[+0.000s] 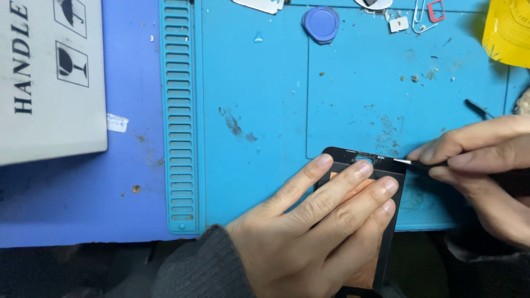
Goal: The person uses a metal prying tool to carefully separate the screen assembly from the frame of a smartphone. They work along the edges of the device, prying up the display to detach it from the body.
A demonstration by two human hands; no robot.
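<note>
Pinched between the right hand's (486,165) thumb and fingertips is a thin metal blade tool (422,162), its tip touching the top right corner of the black phone screen panel (361,157). Left hand (320,226) isn't gripping anything — it's laid flat and open on the panel, four fingers spread up toward the panel's top edge, pressing it down.

Biggest thing around is the blue silicone work mat (265,83), which fills most of the view; the panel sits at its 5 o'clock, hanging off the near edge a bit. A ribbed slotted strip (178,110) runs down the mat's left side. At 9 to 10 o'clock, off the mat, there's a grey cardboard box (49,77) with printed handling symbols. Something crinkly and yellow (508,33) pokes in at 1 o'clock. A round blue lid-like piece (321,24) sits at 12 o'clock, and just right of it — a paperclip (420,15), a small red frame (436,10) and a little white part (398,24). Specks of debris dot the mat.
</note>
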